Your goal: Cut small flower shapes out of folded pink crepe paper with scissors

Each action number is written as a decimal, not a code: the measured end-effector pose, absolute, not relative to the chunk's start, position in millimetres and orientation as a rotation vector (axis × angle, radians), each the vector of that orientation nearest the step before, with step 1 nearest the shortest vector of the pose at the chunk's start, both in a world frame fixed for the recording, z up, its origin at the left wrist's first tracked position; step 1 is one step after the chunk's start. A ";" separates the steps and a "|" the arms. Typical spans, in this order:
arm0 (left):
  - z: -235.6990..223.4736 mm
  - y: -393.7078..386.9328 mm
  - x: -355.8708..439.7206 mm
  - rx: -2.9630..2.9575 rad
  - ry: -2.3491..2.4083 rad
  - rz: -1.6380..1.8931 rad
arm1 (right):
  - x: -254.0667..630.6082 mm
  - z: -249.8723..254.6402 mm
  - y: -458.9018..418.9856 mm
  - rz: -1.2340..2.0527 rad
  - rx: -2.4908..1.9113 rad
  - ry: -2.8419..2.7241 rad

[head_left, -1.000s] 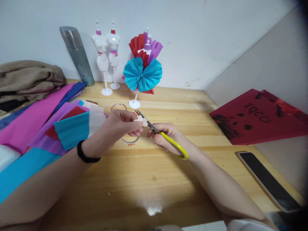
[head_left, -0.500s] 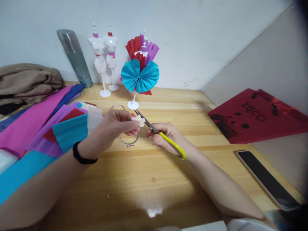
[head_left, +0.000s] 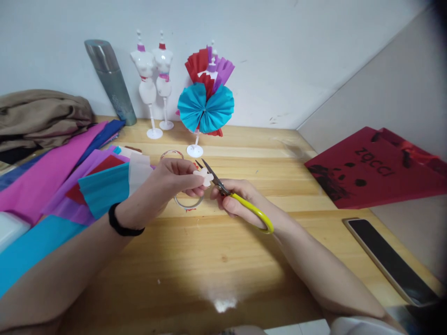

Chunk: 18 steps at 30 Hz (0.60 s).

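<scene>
Between thumb and fingers, my left hand point(head_left: 174, 179) pinches a small pale flower-shaped paper cutout point(head_left: 204, 177). My right hand point(head_left: 240, 197) grips yellow-handled scissors point(head_left: 251, 209), whose blades are slightly parted just beside the cutout's right edge. Under my left hand lies a roll of tape point(head_left: 189, 204), partly covered. Behind it on the table is another ring-shaped roll point(head_left: 172, 152). Past the blades stands a small white dress form point(head_left: 194, 150) wearing red and purple pleated paper and a blue fan-shaped paper bow point(head_left: 206, 109).
Two bare white mannequins point(head_left: 147, 88) and a leaning flask point(head_left: 111, 83) stand by the wall. Coloured paper sheets point(head_left: 104, 186) and a brown cloth point(head_left: 42, 114) cover the left side. A red paper bag point(head_left: 370, 172) and a phone point(head_left: 387, 256) are on the right.
The cutout has turned a little in my left fingers, showing more of its petals. The scissor blades have opened slightly. The whole view has shifted a little.
</scene>
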<state>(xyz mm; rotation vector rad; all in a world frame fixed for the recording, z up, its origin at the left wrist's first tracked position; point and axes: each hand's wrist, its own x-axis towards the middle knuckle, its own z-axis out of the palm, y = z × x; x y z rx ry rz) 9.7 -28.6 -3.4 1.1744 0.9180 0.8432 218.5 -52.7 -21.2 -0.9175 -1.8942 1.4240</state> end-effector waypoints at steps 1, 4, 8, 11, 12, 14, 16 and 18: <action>-4.2 -28.7 9.5 1.180 0.914 0.832 | 218.4 -21.5 -52.5 1.426 -0.913 -1.901; -5.5 -29.5 9.2 1.183 0.914 0.809 | 218.6 -22.7 -52.2 1.423 -0.904 -1.912; -4.3 -30.8 9.1 1.181 0.914 0.808 | 218.6 -22.4 -52.1 1.410 -0.898 -1.917; -3.5 -31.0 9.5 1.183 0.920 0.809 | 218.0 -21.2 -52.0 1.407 -0.883 -1.911; -3.6 -30.9 9.5 1.181 0.923 0.809 | 217.8 -20.8 -51.9 1.407 -0.881 -1.907; -4.3 -30.4 9.5 1.178 0.925 0.805 | 217.4 -20.5 -51.6 1.405 -0.880 -1.899; -5.3 -29.8 9.1 1.181 0.917 0.800 | 217.2 -20.5 -51.4 1.404 -0.878 -1.894; -6.1 -29.5 8.8 1.184 0.913 0.799 | 217.3 -20.7 -51.1 1.408 -0.875 -1.892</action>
